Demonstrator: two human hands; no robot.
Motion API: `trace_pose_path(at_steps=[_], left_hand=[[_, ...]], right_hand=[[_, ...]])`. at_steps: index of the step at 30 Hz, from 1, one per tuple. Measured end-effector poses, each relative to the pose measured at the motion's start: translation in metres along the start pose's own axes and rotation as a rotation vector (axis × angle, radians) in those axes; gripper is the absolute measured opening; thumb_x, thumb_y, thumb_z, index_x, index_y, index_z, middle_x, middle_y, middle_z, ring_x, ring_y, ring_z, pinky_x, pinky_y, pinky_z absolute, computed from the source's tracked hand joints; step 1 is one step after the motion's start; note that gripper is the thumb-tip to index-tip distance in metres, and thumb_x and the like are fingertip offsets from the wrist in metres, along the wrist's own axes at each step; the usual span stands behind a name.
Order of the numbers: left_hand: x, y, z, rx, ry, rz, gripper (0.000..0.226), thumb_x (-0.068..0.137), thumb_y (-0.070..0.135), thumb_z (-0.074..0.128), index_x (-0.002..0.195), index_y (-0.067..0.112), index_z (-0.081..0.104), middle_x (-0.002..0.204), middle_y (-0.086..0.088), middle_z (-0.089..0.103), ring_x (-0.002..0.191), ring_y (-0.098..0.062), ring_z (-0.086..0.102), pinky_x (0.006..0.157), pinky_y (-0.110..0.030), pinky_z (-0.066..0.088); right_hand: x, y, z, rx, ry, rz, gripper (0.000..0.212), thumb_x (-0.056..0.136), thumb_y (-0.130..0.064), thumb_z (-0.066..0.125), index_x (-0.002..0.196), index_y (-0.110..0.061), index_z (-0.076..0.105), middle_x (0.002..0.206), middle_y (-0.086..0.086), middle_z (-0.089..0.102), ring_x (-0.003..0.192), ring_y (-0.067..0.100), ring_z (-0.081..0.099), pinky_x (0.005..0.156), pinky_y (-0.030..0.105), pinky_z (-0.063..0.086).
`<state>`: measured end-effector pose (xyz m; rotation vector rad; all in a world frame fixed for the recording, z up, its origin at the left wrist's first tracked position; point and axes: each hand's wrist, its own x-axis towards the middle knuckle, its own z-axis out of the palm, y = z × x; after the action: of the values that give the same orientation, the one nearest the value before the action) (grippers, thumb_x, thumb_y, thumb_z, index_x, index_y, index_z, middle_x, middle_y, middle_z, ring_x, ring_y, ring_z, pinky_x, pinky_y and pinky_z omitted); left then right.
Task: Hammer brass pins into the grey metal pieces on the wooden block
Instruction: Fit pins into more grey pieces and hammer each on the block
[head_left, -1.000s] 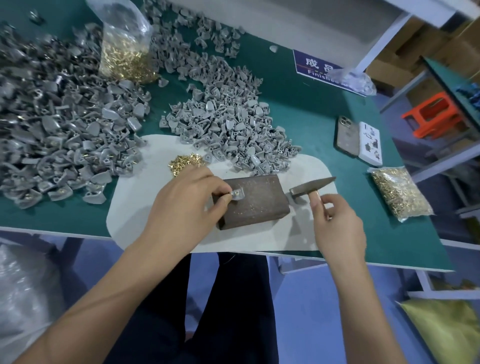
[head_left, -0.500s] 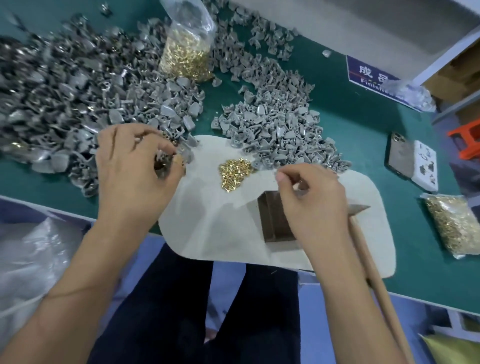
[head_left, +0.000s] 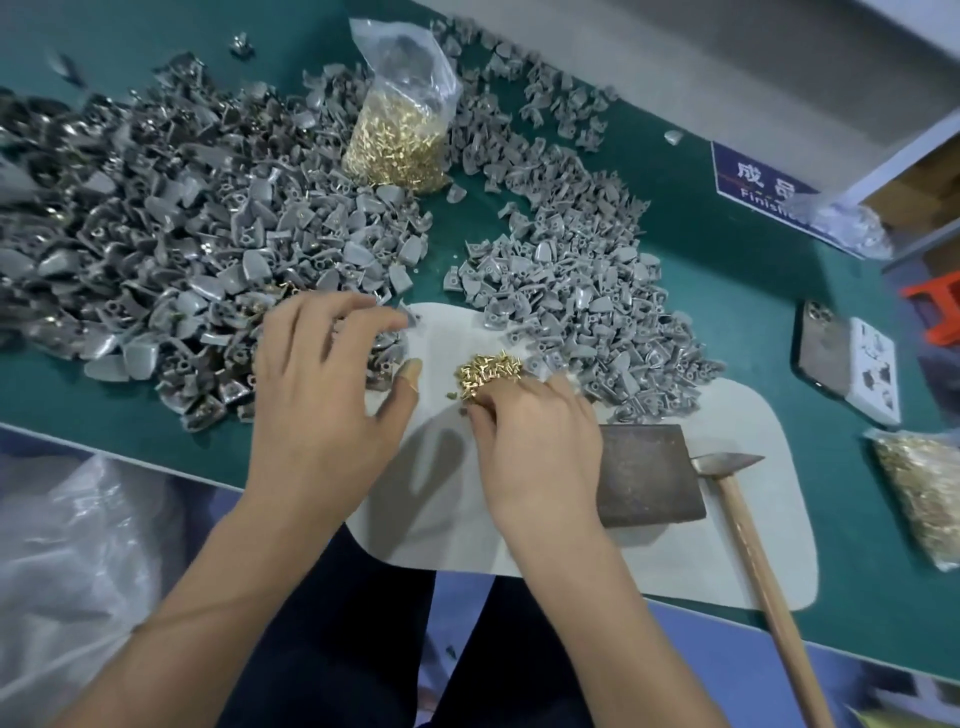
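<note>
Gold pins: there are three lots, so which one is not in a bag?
The small loose pile on the white mat, at the right hand's fingertips. The other two lots sit in clear plastic bags.

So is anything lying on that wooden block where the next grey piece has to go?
Nothing visible does: the wooden block shows a bare top. The hammer lies beside it, and the right hand covers only its left edge.

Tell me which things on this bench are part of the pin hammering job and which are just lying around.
Job:
wooden block
hammer
loose brass pins
grey pieces pile
white mat
bags of pins

Lying about:
phone
white card
blue sign
</note>
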<state>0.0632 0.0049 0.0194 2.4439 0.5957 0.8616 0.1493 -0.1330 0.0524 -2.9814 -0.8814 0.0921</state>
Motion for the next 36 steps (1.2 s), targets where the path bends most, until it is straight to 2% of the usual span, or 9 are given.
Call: trace_pose_path(at_steps=[7, 10, 13, 16, 20, 23, 25, 30, 36], left_hand=[[0.018, 0.020, 0.011, -0.165, -0.113, 0.060, 0.009, 0.093, 0.023, 0.068, 0.101, 0.020, 0.070, 0.100, 0.008, 0.062, 0.100, -0.020, 0.050, 0.090, -0.036, 0.042], [0.029, 0.025, 0.016, -0.182, -0.131, 0.053, 0.006, 0.095, 0.027, 0.066, 0.098, 0.024, 0.070, 0.096, 0.014, 0.061, 0.095, -0.011, 0.045, 0.086, -0.026, 0.036], [0.036, 0.027, 0.022, -0.200, -0.169, 0.040, 0.004, 0.095, 0.029, 0.065, 0.097, 0.029, 0.068, 0.096, 0.015, 0.063, 0.095, -0.010, 0.046, 0.082, -0.026, 0.036], [0.045, 0.028, 0.029, -0.219, -0.237, 0.029, 0.006, 0.093, 0.028, 0.065, 0.096, 0.034, 0.067, 0.093, 0.019, 0.063, 0.090, -0.007, 0.047, 0.077, -0.028, 0.039], [0.064, 0.040, 0.046, -0.167, -0.378, 0.055, 0.008, 0.091, 0.033, 0.068, 0.099, 0.034, 0.069, 0.090, 0.020, 0.064, 0.085, -0.003, 0.046, 0.071, -0.030, 0.039], [0.077, 0.049, 0.055, -0.070, -0.415, 0.110, 0.011, 0.091, 0.034, 0.068, 0.102, 0.034, 0.070, 0.094, 0.017, 0.067, 0.094, -0.009, 0.054, 0.076, -0.034, 0.047], [0.085, 0.052, 0.058, -0.055, -0.437, 0.105, 0.011, 0.091, 0.032, 0.068, 0.102, 0.034, 0.070, 0.094, 0.017, 0.068, 0.096, -0.011, 0.059, 0.079, -0.036, 0.052], [0.086, 0.056, 0.065, 0.042, -0.579, 0.160, 0.012, 0.090, 0.033, 0.069, 0.102, 0.033, 0.070, 0.091, 0.016, 0.065, 0.093, -0.013, 0.061, 0.077, -0.035, 0.053], [0.079, 0.070, 0.076, 0.163, -0.513, 0.203, 0.018, 0.088, 0.034, 0.069, 0.105, 0.030, 0.067, 0.092, 0.009, 0.067, 0.099, -0.023, 0.058, 0.072, -0.032, 0.038]], right_hand=[[0.007, -0.004, -0.007, -0.067, -0.073, 0.007, 0.026, 0.099, -0.015, 0.048, 0.119, -0.017, 0.064, 0.122, 0.004, 0.067, 0.122, 0.028, 0.052, 0.097, 0.038, 0.038], [0.008, 0.001, -0.013, -0.043, -0.096, 0.015, 0.024, 0.097, -0.013, 0.053, 0.118, -0.016, 0.064, 0.119, 0.007, 0.068, 0.116, 0.031, 0.059, 0.093, 0.038, 0.043], [0.010, 0.004, -0.017, 0.005, -0.101, 0.007, 0.024, 0.092, -0.010, 0.058, 0.114, -0.015, 0.062, 0.112, 0.009, 0.070, 0.109, 0.032, 0.063, 0.087, 0.037, 0.044], [0.011, 0.016, -0.019, 0.091, -0.056, -0.022, 0.030, 0.093, -0.011, 0.056, 0.122, -0.017, 0.057, 0.114, 0.009, 0.069, 0.110, 0.033, 0.063, 0.090, 0.040, 0.043], [0.006, 0.041, -0.020, 0.364, 0.037, -0.039, 0.031, 0.099, -0.016, 0.054, 0.128, -0.020, 0.064, 0.115, 0.006, 0.064, 0.104, 0.032, 0.061, 0.089, 0.047, 0.048], [0.010, 0.054, -0.016, 0.452, 0.062, -0.020, 0.022, 0.095, -0.015, 0.059, 0.113, -0.020, 0.072, 0.104, 0.001, 0.070, 0.093, 0.027, 0.062, 0.082, 0.044, 0.051], [0.015, 0.055, -0.013, 0.477, 0.037, -0.013, 0.025, 0.093, -0.015, 0.059, 0.114, -0.019, 0.071, 0.104, 0.001, 0.071, 0.090, 0.027, 0.064, 0.081, 0.044, 0.053], [0.015, 0.063, -0.006, 0.542, 0.071, 0.021, 0.032, 0.099, -0.018, 0.050, 0.129, -0.013, 0.060, 0.122, 0.006, 0.066, 0.112, 0.026, 0.061, 0.096, 0.047, 0.048], [0.017, 0.078, -0.002, 0.514, 0.035, 0.022, 0.035, 0.105, -0.016, 0.041, 0.137, -0.010, 0.053, 0.133, 0.011, 0.059, 0.122, 0.030, 0.056, 0.104, 0.050, 0.044]])
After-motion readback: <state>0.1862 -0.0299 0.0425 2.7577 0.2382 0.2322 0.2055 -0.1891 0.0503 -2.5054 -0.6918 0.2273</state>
